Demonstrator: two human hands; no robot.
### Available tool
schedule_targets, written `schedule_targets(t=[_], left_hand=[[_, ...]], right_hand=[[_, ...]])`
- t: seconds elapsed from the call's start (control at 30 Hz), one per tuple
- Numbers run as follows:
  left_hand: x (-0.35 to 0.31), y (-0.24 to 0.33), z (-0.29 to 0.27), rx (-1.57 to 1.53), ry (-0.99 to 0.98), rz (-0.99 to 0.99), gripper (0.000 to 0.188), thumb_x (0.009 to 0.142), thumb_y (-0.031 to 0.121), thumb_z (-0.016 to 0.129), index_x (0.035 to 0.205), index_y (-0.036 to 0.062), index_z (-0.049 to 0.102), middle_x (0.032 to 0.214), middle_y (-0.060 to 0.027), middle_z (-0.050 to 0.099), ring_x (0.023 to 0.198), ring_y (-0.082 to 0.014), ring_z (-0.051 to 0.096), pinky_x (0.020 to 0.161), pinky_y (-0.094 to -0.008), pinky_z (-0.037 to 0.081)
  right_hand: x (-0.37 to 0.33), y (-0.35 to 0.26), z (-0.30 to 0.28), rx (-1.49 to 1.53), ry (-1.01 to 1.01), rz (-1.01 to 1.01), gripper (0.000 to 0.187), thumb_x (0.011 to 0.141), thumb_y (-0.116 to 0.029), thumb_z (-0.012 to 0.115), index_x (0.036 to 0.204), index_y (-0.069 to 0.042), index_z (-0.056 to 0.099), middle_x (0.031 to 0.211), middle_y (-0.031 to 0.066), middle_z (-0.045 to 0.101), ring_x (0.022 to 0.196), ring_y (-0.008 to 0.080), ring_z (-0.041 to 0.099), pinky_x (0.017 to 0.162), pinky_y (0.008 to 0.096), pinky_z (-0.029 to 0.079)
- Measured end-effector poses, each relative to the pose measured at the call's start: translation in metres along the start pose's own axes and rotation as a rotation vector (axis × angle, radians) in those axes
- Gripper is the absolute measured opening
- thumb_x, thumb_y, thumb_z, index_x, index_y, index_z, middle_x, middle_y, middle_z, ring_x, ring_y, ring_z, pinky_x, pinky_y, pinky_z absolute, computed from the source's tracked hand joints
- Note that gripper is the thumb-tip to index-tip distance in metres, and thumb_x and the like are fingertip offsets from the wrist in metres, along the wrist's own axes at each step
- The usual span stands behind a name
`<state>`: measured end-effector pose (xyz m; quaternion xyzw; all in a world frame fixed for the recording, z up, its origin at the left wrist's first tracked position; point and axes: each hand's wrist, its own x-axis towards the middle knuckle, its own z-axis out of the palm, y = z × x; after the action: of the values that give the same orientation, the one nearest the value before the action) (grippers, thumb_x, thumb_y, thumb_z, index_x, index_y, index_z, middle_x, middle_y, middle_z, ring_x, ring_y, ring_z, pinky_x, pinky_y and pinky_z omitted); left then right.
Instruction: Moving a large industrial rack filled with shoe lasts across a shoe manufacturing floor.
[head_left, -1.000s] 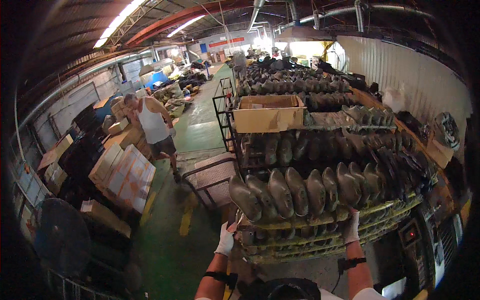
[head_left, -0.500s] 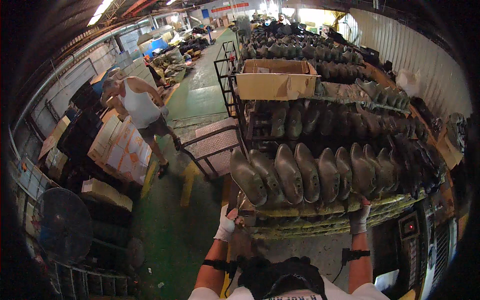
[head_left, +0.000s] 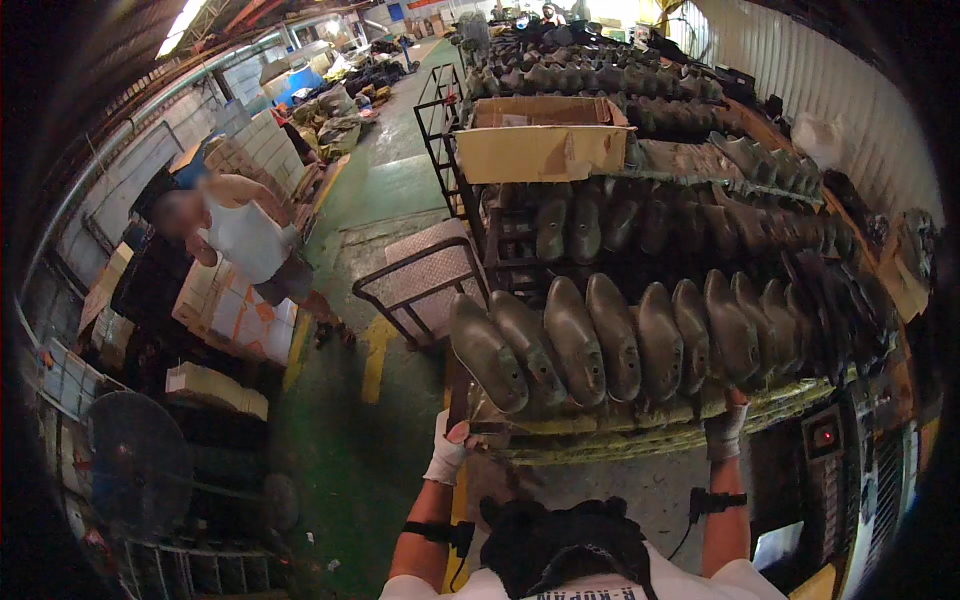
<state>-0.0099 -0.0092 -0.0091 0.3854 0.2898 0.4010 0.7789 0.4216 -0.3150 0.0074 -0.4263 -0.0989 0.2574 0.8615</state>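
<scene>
A row of dark olive shoe lasts (head_left: 575, 340) stands tilted, toes up, on the top shelf of a shoe rack (head_left: 640, 437) in front of me. The shelves have yellowish edges and are stacked closely. My left hand (head_left: 447, 452), in a white glove with bare fingertips, is closed around the rack's near left corner. Toward the right end of the same front edge, my right hand (head_left: 725, 428), gloved alike, grips the rack from below the lasts. Its fingers are partly hidden in shadow. Both forearms are stretched forward, with black straps around them.
More racks of lasts (head_left: 620, 225) extend beyond, with an open cardboard box (head_left: 540, 153) on one. A flatbed trolley (head_left: 425, 285) stands left of them. A person in a white tank top (head_left: 245, 230) stands by stacked cartons (head_left: 240, 310). A control panel (head_left: 824, 437) is at right.
The person at left has turned and raised a hand toward the head. My view has shifted slightly; both my hands keep their hold on the rack.
</scene>
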Motion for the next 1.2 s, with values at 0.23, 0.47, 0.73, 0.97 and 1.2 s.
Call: schedule_targets(t=[0.23, 0.47, 0.73, 0.97, 1.2], left_hand=[[-0.001, -0.006, -0.003, 0.127, 0.063, 0.088, 0.036, 0.084, 0.028, 0.061, 0.111, 0.0101, 0.045, 0.074, 0.0018, 0.045, 0.059, -0.0084, 0.046, 0.049, -0.0248, 0.044], [-0.003, 0.008, -0.014, -0.193, -0.028, 0.032, 0.031, 0.085, 0.026, 0.06, 0.108, 0.0073, 0.049, 0.078, 0.0002, 0.05, 0.063, -0.0107, 0.051, 0.049, -0.026, 0.042], [-0.001, 0.01, 0.01, 0.124, 0.033, 0.008, 0.043, 0.085, 0.033, 0.062, 0.115, 0.0067, 0.046, 0.083, 0.0002, 0.05, 0.068, -0.0106, 0.052, 0.055, -0.0268, 0.043], [0.011, -0.003, -0.013, 0.22, 0.052, 0.161, 0.043, 0.082, 0.036, 0.064, 0.108, 0.0057, 0.049, 0.08, 0.0014, 0.049, 0.064, -0.0074, 0.049, 0.053, -0.023, 0.04], [-0.014, 0.029, 0.034, 0.137, -0.027, 0.1, 0.032, 0.082, 0.035, 0.064, 0.09, 0.0064, 0.051, 0.067, 0.0032, 0.047, 0.051, -0.0072, 0.047, 0.044, -0.0225, 0.035]], right_hand=[[0.0, -0.003, 0.016, 0.033, -0.026, 0.025, 0.045, 0.081, -0.036, 0.051, 0.114, -0.005, 0.054, 0.109, 0.0072, 0.056, 0.098, 0.0235, 0.055, 0.084, 0.0401, 0.045], [-0.001, 0.005, 0.026, 0.118, -0.191, 0.028, 0.041, 0.084, -0.033, 0.049, 0.112, -0.005, 0.055, 0.107, 0.0081, 0.056, 0.099, 0.0237, 0.054, 0.083, 0.0414, 0.045], [-0.03, -0.017, 0.049, 0.058, -0.074, 0.045, 0.058, 0.077, -0.051, 0.055, 0.118, -0.009, 0.05, 0.121, 0.0085, 0.048, 0.112, 0.0217, 0.044, 0.094, 0.0398, 0.036], [-0.028, -0.014, 0.051, -0.16, -0.142, -0.051, 0.047, 0.08, -0.035, 0.058, 0.117, -0.009, 0.049, 0.122, 0.0069, 0.046, 0.114, 0.0235, 0.042, 0.096, 0.0415, 0.033], [-0.034, -0.024, 0.06, -0.075, -0.066, 0.02, 0.047, 0.077, -0.029, 0.06, 0.117, -0.007, 0.05, 0.118, 0.0071, 0.049, 0.111, 0.0231, 0.044, 0.095, 0.0397, 0.035]])
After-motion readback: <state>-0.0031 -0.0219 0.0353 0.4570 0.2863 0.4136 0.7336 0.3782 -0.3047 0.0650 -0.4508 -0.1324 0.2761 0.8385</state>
